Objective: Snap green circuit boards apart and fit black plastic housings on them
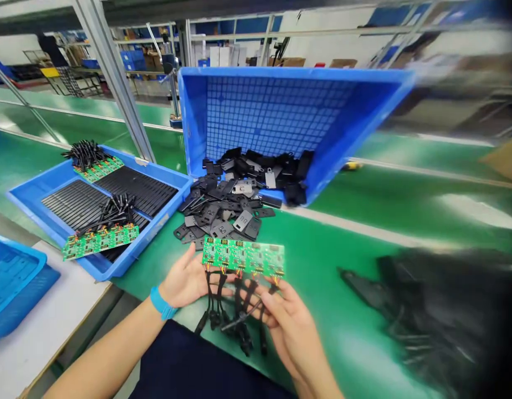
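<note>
A green circuit board panel (244, 257) with small digit displays and several black cables (239, 316) hanging from its lower edge is in front of me. Its left end rests in my left hand (187, 281), thumb up beside the edge and fingers stretched behind the cables. Under the right end, my right hand (291, 316) has its fingers behind the cables and its thumb pressed over one of them. Just beyond the panel lies a heap of black plastic casings (226, 213), spilling from a large blue bin (193, 122) tipped on its side.
On the left, a shallow blue tray (156, 227) holds black slatted strips (137, 188) and two more cabled panels, a near one (102, 241) and a far one (98, 169). A blurred dark pile (443, 310) lies at right on the green table (331, 260). A metal post (118, 83) rises behind the tray.
</note>
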`<action>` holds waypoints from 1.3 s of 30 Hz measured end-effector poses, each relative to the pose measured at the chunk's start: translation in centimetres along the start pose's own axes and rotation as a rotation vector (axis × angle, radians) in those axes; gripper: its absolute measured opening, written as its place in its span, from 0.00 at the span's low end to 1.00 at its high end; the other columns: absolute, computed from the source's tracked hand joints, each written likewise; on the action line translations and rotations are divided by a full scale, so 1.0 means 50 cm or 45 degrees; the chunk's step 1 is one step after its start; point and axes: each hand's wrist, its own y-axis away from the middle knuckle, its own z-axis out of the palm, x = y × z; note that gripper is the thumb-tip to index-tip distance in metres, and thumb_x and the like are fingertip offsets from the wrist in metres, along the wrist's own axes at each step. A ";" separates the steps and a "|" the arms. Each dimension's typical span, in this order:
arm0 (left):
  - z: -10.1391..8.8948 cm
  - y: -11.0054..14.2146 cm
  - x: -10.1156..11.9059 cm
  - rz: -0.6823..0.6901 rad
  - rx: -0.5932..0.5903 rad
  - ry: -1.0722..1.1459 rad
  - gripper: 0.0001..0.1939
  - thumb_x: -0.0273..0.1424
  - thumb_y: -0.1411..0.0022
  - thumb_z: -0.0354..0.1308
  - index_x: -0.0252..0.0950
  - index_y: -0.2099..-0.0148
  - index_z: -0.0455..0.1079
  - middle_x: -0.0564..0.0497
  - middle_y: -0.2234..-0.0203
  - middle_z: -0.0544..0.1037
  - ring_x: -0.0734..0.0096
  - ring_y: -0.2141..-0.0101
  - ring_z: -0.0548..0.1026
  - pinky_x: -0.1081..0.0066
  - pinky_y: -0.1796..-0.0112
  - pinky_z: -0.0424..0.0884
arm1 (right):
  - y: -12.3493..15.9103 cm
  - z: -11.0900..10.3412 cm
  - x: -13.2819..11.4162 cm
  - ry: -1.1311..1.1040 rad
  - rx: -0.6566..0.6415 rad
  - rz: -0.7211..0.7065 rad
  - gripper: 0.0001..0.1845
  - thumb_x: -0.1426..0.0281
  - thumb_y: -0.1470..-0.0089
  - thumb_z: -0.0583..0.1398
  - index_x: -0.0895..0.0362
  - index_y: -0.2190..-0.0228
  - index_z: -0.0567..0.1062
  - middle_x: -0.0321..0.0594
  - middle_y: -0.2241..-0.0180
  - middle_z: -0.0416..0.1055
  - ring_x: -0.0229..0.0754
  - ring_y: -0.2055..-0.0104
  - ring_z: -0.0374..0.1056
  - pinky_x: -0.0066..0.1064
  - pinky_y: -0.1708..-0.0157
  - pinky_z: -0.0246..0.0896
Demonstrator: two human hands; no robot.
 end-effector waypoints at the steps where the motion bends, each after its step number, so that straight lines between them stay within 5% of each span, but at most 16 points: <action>1: 0.008 0.001 -0.003 0.002 0.023 -0.047 0.30 0.45 0.37 0.31 0.29 0.46 0.60 0.35 0.55 0.71 0.52 0.52 0.67 0.49 0.52 0.54 | 0.000 -0.005 0.000 0.010 0.010 0.003 0.20 0.68 0.59 0.66 0.55 0.64 0.66 0.43 0.65 0.74 0.46 0.65 0.72 0.36 0.65 0.67; 9: 0.054 -0.001 0.001 0.110 0.240 -0.337 0.21 0.39 0.37 0.40 0.31 0.51 0.64 0.37 0.58 0.73 0.56 0.56 0.71 0.54 0.56 0.64 | -0.002 -0.016 0.005 0.092 0.082 -0.017 0.18 0.67 0.57 0.64 0.55 0.63 0.66 0.43 0.65 0.74 0.45 0.65 0.72 0.32 0.68 0.67; 26: 0.040 -0.004 0.002 0.145 0.256 -0.431 0.18 0.38 0.41 0.50 0.32 0.53 0.64 0.39 0.61 0.73 0.60 0.61 0.73 0.62 0.66 0.71 | -0.030 -0.038 0.015 0.349 0.131 0.129 0.28 0.63 0.60 0.65 0.55 0.56 0.65 0.45 0.63 0.72 0.50 0.60 0.69 0.41 0.60 0.65; 28: 0.034 -0.007 -0.002 0.146 0.292 -0.502 0.16 0.36 0.44 0.55 0.32 0.55 0.64 0.40 0.61 0.73 0.60 0.61 0.73 0.62 0.67 0.71 | -0.032 -0.034 0.017 0.592 0.301 -0.077 0.34 0.61 0.60 0.64 0.54 0.51 0.61 0.46 0.55 0.67 0.49 0.55 0.65 0.41 0.57 0.62; 31: 0.031 -0.011 -0.012 0.156 0.377 -0.571 0.15 0.35 0.45 0.56 0.33 0.57 0.63 0.42 0.64 0.73 0.63 0.62 0.72 0.64 0.68 0.72 | -0.037 -0.001 0.011 1.147 0.476 -0.691 0.31 0.63 0.53 0.60 0.54 0.47 0.59 0.46 0.54 0.63 0.46 0.56 0.62 0.40 0.55 0.57; 33: 0.036 -0.012 -0.020 0.175 0.437 -0.651 0.15 0.34 0.44 0.55 0.34 0.56 0.62 0.45 0.65 0.73 0.68 0.65 0.73 0.68 0.68 0.71 | -0.045 0.034 0.006 1.459 0.277 -1.007 0.20 0.67 0.50 0.57 0.54 0.53 0.67 0.43 0.62 0.66 0.43 0.63 0.63 0.37 0.60 0.59; 36: 0.054 -0.008 -0.028 0.243 0.522 -0.879 0.17 0.33 0.43 0.53 0.35 0.51 0.61 0.47 0.63 0.73 0.71 0.67 0.72 0.72 0.70 0.70 | -0.064 0.082 0.006 1.620 -0.080 -1.220 0.12 0.71 0.48 0.56 0.54 0.60 0.72 0.41 0.69 0.66 0.41 0.68 0.63 0.33 0.68 0.60; 39: 0.072 -0.003 -0.028 0.345 0.548 -1.135 0.19 0.33 0.41 0.50 0.35 0.48 0.60 0.46 0.57 0.71 0.67 0.59 0.70 0.69 0.61 0.69 | -0.078 0.107 0.017 1.614 -0.119 -1.286 0.11 0.73 0.48 0.56 0.56 0.61 0.72 0.41 0.70 0.66 0.41 0.68 0.63 0.34 0.69 0.60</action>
